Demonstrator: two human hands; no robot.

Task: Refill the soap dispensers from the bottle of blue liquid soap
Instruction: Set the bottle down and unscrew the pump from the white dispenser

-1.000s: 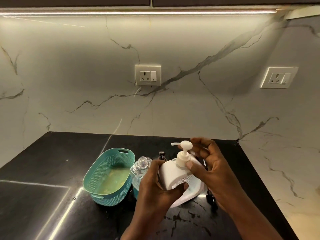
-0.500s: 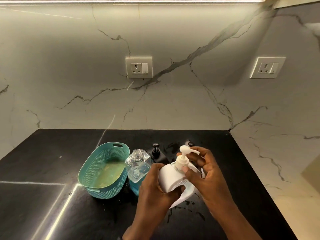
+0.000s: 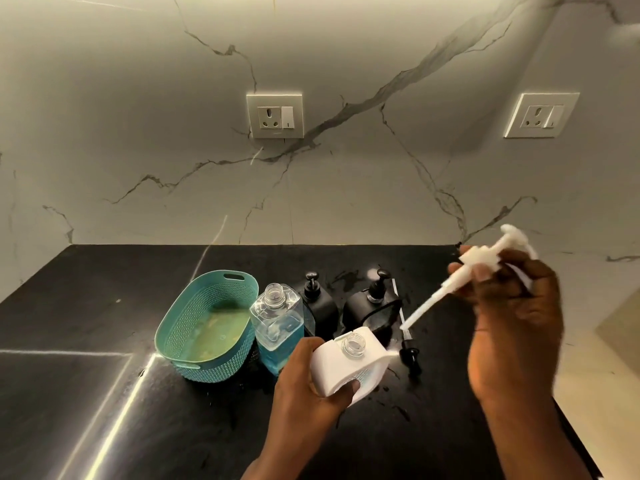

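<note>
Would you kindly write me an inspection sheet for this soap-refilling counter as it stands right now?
Surface: black counter, wet patches near the dispensers.
Job's things: soap bottle uncapped, part full of blue; white dispenser open-necked; white pump out; two black dispensers behind.
Clutter: teal basket; small black part.
Grippers: left hand grips white dispenser; right hand holds pump.
Cables: nothing seen.
Surroundings: marble wall, two sockets.

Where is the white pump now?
In the head view, the right hand holds the white pump at right, above the countertop, beside the open white dispenser.
</note>
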